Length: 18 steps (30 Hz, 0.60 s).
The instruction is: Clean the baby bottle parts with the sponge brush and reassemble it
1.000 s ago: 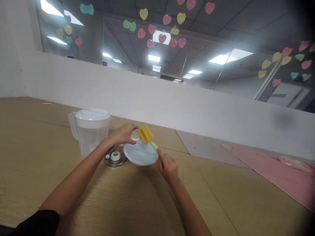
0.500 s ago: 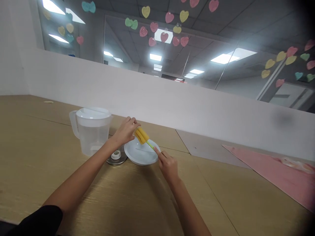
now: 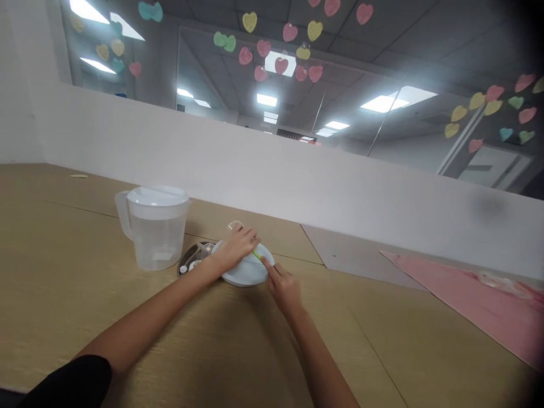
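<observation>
My left hand [image 3: 239, 245] is closed around a small clear cup [image 3: 235, 225], whose rounded end shows past the fingers above the white bowl [image 3: 246, 275]. My right hand [image 3: 285, 288] grips the thin green handle of a sponge brush [image 3: 257, 255]. The brush's yellow sponge head is hidden behind my left hand, at the cup. Left of the bowl, partly behind my left forearm, lies a round metal tray [image 3: 182, 262] bearing a small clear glass piece [image 3: 206, 249] and small white parts [image 3: 183, 269].
A translucent pitcher [image 3: 159, 241] with a white lid stands left of the tray. On the right, a pink board [image 3: 459, 294] carries crumpled clear plastic [image 3: 504, 283]. Behind the wooden table [image 3: 238, 351] run a low white wall [image 3: 255, 170] and glass with heart-shaped notes.
The yellow sponge head went from beside the cup into its mouth, then out of sight behind my left hand. My left hand turned over and moved right and lower, towards my right hand.
</observation>
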Each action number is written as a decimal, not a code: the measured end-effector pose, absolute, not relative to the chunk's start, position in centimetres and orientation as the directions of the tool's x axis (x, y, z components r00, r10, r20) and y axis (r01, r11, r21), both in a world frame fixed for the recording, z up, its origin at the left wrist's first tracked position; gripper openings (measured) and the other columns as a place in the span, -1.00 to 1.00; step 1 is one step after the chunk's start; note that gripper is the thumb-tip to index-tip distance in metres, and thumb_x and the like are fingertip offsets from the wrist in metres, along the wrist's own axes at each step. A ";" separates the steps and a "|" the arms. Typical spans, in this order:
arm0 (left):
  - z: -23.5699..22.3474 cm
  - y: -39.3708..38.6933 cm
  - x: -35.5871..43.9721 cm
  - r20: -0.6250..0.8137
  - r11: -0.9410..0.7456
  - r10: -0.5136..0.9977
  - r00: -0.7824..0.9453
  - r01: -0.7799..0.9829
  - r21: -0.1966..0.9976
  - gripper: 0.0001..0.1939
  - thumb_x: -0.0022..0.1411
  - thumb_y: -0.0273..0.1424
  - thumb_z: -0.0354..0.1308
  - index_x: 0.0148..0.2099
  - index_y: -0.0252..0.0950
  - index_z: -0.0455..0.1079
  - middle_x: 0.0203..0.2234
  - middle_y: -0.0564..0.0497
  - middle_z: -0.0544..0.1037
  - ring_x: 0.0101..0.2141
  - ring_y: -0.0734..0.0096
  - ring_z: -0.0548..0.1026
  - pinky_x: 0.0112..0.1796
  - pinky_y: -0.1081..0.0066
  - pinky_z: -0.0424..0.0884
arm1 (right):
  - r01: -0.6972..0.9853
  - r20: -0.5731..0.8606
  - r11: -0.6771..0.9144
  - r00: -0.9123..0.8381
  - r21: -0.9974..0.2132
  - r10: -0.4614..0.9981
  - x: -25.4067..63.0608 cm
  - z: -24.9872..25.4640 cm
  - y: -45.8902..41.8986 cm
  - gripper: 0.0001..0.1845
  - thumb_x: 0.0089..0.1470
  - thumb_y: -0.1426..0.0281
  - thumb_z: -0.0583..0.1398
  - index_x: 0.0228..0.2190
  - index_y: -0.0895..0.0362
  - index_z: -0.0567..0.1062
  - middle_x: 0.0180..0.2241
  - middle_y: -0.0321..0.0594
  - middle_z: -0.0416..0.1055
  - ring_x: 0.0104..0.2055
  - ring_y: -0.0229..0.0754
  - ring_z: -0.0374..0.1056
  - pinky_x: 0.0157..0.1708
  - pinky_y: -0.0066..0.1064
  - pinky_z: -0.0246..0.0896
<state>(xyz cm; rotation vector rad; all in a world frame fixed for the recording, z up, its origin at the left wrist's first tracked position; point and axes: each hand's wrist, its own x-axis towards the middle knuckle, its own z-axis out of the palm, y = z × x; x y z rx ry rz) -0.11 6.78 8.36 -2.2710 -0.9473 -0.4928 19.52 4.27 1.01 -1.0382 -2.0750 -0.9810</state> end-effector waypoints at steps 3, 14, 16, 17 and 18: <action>8.4 7.7 -1.2 0.635 -0.444 0.508 0.582 0.809 -0.386 -0.71 0.24 -0.59 -0.08 -0.05 -0.29 0.35 -0.23 -0.12 0.42 -0.20 0.20 0.33 -0.23 0.23 0.12 | 0.844 0.744 0.400 -0.517 0.359 0.423 20.2 1.1 4.6 -0.48 0.06 0.61 -0.03 0.03 0.10 0.40 -0.56 -0.30 0.31 -0.58 -0.35 0.15 -0.56 -0.51 -0.01; 7.6 9.7 -4.2 0.574 -0.403 0.587 0.571 0.821 -0.404 -0.52 0.11 -0.72 -0.05 0.06 -0.29 0.31 -0.17 -0.13 0.45 -0.16 0.18 0.34 -0.22 0.22 0.13 | 0.972 0.683 0.100 -0.220 0.211 0.697 24.4 1.7 5.4 -0.49 0.08 0.56 -0.02 0.02 0.02 0.40 -0.46 -0.20 0.41 -0.55 -0.31 0.25 -0.55 -0.48 -0.03; 7.7 9.6 -4.2 0.578 -0.424 0.614 0.537 0.843 -0.332 -0.45 0.05 -0.70 0.02 0.10 -0.28 0.27 -0.11 -0.13 0.44 -0.13 0.17 0.34 -0.19 0.22 0.14 | 0.992 0.623 0.010 -0.087 0.127 0.777 24.5 1.9 5.5 -0.50 0.09 0.55 -0.03 0.02 0.03 0.40 -0.41 -0.15 0.45 -0.53 -0.26 0.30 -0.54 -0.46 0.00; 7.8 9.5 -4.1 0.589 -0.430 0.628 0.508 0.858 -0.282 -0.43 0.02 -0.67 0.05 0.12 -0.28 0.25 -0.08 -0.14 0.43 -0.12 0.17 0.33 -0.18 0.22 0.15 | 0.995 0.579 -0.024 -0.038 0.098 0.814 24.3 2.0 5.5 -0.51 0.08 0.55 -0.03 0.01 0.05 0.40 -0.39 -0.11 0.46 -0.51 -0.22 0.33 -0.54 -0.45 0.02; 8.0 9.3 -4.0 0.602 -0.435 0.640 0.477 0.871 -0.228 -0.41 0.02 -0.64 0.08 0.14 -0.28 0.23 -0.05 -0.14 0.41 -0.10 0.16 0.33 -0.17 0.22 0.16 | 0.996 0.529 -0.050 0.001 0.078 0.849 24.1 2.0 5.5 -0.51 0.08 0.55 -0.03 0.01 0.06 0.41 -0.38 -0.09 0.47 -0.49 -0.18 0.36 -0.52 -0.43 0.05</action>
